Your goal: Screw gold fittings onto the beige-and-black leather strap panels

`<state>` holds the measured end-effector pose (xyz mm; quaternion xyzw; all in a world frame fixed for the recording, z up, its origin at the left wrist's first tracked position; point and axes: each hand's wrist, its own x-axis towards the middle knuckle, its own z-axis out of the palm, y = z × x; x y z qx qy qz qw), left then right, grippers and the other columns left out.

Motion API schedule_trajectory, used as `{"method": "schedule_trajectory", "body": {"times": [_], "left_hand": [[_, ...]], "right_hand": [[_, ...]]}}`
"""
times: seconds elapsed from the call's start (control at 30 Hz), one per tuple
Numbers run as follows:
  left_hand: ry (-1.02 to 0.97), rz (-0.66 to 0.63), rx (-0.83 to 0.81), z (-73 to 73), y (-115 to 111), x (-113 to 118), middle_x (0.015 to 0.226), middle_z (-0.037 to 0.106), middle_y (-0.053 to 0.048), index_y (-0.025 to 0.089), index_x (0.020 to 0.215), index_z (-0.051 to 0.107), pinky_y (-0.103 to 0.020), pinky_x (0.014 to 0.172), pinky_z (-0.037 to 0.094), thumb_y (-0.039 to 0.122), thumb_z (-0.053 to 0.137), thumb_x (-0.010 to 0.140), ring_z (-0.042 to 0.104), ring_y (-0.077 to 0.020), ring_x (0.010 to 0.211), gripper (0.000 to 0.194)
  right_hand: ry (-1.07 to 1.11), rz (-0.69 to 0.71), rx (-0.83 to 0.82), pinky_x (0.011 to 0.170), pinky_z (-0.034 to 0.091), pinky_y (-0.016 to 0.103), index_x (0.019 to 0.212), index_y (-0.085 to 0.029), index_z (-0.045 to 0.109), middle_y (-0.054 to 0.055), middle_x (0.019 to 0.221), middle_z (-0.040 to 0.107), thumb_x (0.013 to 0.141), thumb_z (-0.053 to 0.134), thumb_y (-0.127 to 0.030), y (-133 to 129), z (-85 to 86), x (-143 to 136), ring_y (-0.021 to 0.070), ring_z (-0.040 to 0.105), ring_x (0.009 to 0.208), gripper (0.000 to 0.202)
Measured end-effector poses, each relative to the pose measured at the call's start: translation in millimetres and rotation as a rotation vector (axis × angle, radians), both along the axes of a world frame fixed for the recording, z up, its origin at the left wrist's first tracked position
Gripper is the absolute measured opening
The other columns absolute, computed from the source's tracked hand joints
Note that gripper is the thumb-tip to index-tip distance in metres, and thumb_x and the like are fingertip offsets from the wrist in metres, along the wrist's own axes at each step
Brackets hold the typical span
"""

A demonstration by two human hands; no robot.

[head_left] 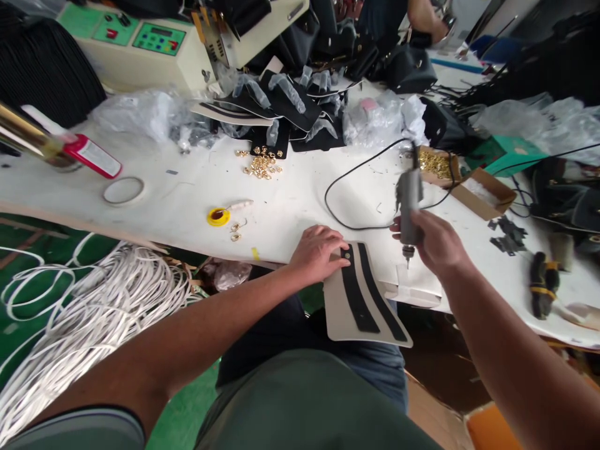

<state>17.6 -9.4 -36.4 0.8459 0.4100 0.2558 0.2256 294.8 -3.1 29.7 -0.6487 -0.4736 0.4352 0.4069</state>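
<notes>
My left hand (321,253) grips the upper left end of a beige panel (337,312), fingers and thumb close to a small round metal stud. Two black strips run down the panel, which hangs over the table's front edge above my lap. My right hand (435,240) is wrapped round a grey electric screwdriver (409,206), its bit pointing down to the right of the panel and apart from it. From the tool's top a black cord (330,187) loops across the table.
Gold hardware (262,164) lies piled mid-table, behind a yellow-rimmed roll (218,217). Pliers (544,284) and an open cardboard box (485,192) are at right. A red bottle (96,155) lies at left. Black pieces with plastic wrap (290,94) fill the back. Another person's arm (429,22) shows beyond.
</notes>
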Motion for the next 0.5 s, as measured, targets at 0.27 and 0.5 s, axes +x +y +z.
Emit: {"method": "schedule_trajectory", "body": {"times": [0.27, 0.5], "left_hand": [[-0.001, -0.012, -0.001, 1.0, 0.3, 0.5, 0.124, 0.074, -0.003, 0.027, 0.108, 0.074, -0.048, 0.111, 0.038, 0.040, 0.085, 0.085, 0.058, -0.0285, 0.124, 0.028], [-0.028, -0.007, 0.002, -1.0, -0.9, 0.4, 0.122, 0.074, 0.000, 0.029, 0.107, 0.073, -0.049, 0.111, 0.038, 0.041, 0.087, 0.083, 0.058, -0.0283, 0.124, 0.030]], "right_hand": [[0.501, -0.042, 0.353, 0.052, 0.048, 0.026, 0.070, -0.022, 0.052, -0.006, 0.062, 0.045, 0.080, 0.083, -0.042, -23.6, 22.3, -95.5, 0.0099, 0.046, 0.050, 0.039], [0.252, 0.011, 0.500, 0.046, 0.046, 0.029, 0.069, -0.024, 0.053, -0.004, 0.058, 0.053, 0.082, 0.082, -0.057, -19.3, -0.4, -113.2, 0.0128, 0.051, 0.047, 0.046]]}}
